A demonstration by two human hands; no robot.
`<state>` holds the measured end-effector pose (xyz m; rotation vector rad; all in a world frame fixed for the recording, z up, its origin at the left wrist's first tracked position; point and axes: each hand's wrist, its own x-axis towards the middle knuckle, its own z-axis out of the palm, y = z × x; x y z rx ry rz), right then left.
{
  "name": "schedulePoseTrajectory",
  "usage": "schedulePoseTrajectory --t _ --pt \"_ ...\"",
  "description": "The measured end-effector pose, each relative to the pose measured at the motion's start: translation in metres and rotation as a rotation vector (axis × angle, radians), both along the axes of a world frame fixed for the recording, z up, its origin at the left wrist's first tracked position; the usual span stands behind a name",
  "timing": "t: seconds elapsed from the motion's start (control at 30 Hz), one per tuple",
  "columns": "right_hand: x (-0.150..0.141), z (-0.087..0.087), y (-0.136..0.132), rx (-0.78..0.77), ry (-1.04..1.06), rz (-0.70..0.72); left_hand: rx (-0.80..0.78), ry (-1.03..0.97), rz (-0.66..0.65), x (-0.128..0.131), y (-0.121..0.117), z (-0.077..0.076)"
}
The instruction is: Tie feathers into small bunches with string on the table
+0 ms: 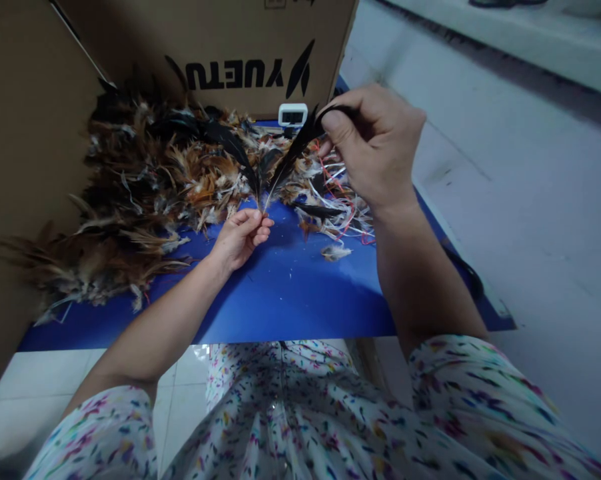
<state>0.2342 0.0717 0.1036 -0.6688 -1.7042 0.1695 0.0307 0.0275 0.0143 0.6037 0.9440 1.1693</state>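
Observation:
My left hand [244,235] is closed in a pinch around the quill ends of a few dark feathers, just above the blue tabletop. One black feather [234,148] leans up to the left from that pinch. Another black feather [294,155] slants up to the right, and its tip end bends over into my right hand [373,140]. The right thumb and fingers are closed on that end. Behind the left hand spreads a large heap of brown, black and white feathers [145,180]. A loose dark feather [320,211] and a small pale feather [336,253] lie below the right hand.
A large cardboard box [260,33] with upside-down lettering stands at the back; another cardboard panel [25,147] rises at the left. A small white digital device [293,115] sits before the box. White and red strings [341,193] tangle at the right, near the pale wall [525,173].

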Motion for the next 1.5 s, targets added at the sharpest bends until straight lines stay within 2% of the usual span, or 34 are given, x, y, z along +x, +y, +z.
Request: schedulePoseTrajectory --t 0.17,0.27,0.33,0.4,0.47,0.57,0.73,1.03,1.27,1.5 --pt "-0.005 -0.002 -0.002 0.003 0.022 0.028 0.013 0.001 0.008 0.000 0.001 -0.002" --pt "-0.009 -0.003 -0.001 -0.068 0.076 0.083 0.043 0.009 0.027 0.000 0.002 -0.002" --pt "-0.012 -0.005 0.000 -0.223 0.140 0.188 0.062 0.015 0.045 -0.001 0.002 -0.002" --pt "-0.016 -0.009 0.002 -0.444 0.198 0.307 0.076 0.018 0.060 -0.001 0.003 -0.001" --pt "-0.022 -0.017 0.004 -0.629 0.179 0.376 0.087 0.021 0.066 -0.001 0.003 -0.002" --pt "-0.030 -0.030 0.004 -0.736 0.029 0.373 0.108 0.026 0.064 -0.001 0.004 -0.005" --pt "-0.036 -0.041 0.004 -0.751 -0.122 0.319 0.124 0.046 0.048 -0.002 0.004 -0.009" --pt "-0.038 -0.043 0.003 -0.729 -0.099 0.315 0.079 0.071 0.023 -0.003 0.005 -0.010" --pt "-0.041 -0.049 0.005 -0.792 -0.035 0.326 0.083 0.075 0.011 -0.004 0.006 -0.008" --pt "-0.042 -0.049 0.005 -0.817 -0.061 0.353 0.086 0.127 -0.007 -0.004 0.005 -0.007"
